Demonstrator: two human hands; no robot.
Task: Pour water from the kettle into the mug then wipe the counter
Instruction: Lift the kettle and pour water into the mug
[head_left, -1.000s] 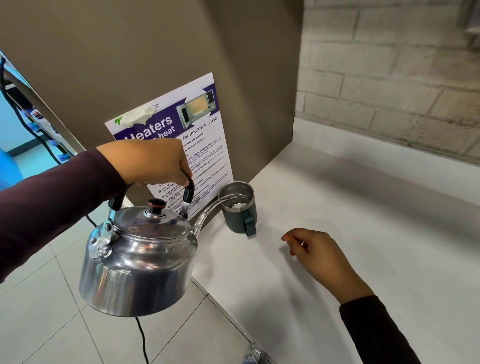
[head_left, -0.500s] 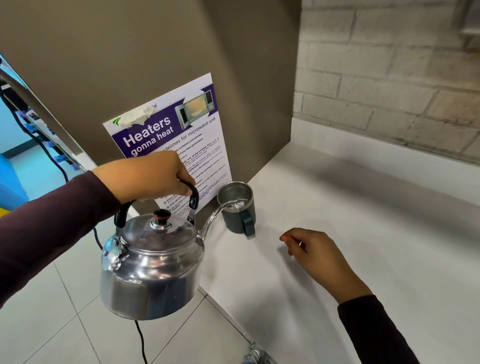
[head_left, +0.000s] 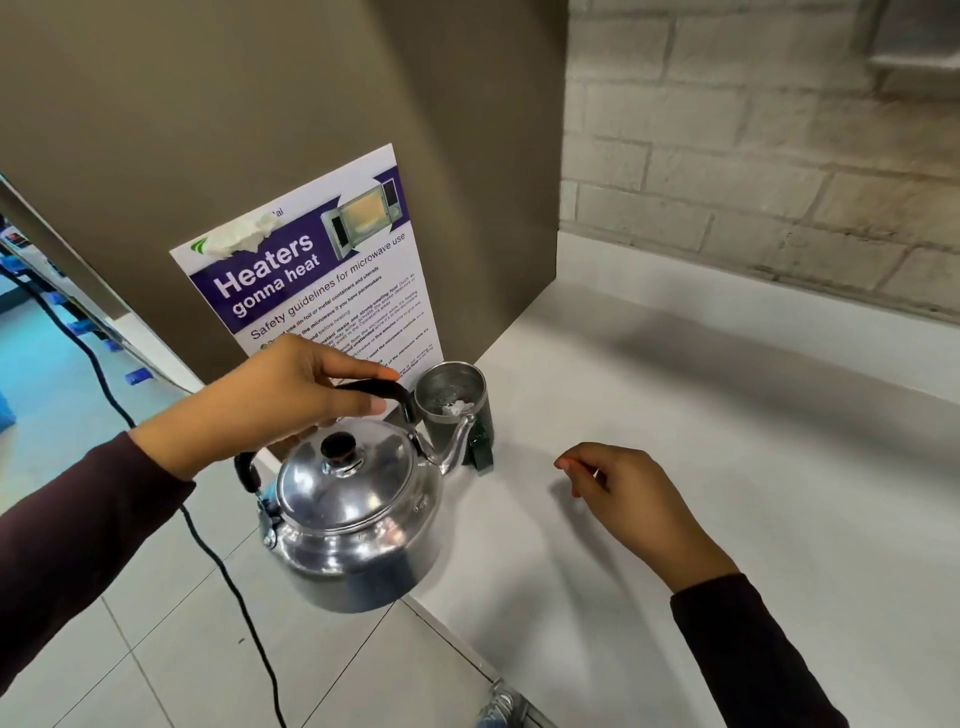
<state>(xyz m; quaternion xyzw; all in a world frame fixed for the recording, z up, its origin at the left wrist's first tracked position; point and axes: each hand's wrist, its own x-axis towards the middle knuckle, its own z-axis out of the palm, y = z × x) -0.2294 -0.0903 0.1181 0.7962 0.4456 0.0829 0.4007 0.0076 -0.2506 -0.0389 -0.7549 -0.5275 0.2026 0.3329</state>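
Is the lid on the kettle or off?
On. The lid sits closed on the kettle, its black knob on top.

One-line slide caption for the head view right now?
Left hand holds the kettle by its handle, spout at the mug; right hand rests on the counter.

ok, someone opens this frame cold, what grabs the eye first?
The shiny round steel kettle, held by its black handle in the left hand at the white counter's edge, spout beside the dark green steel-lined mug. Behind them, a purple-and-white "Heaters gonna heat" microwave poster on the brown panel. The right hand rests empty on the counter.
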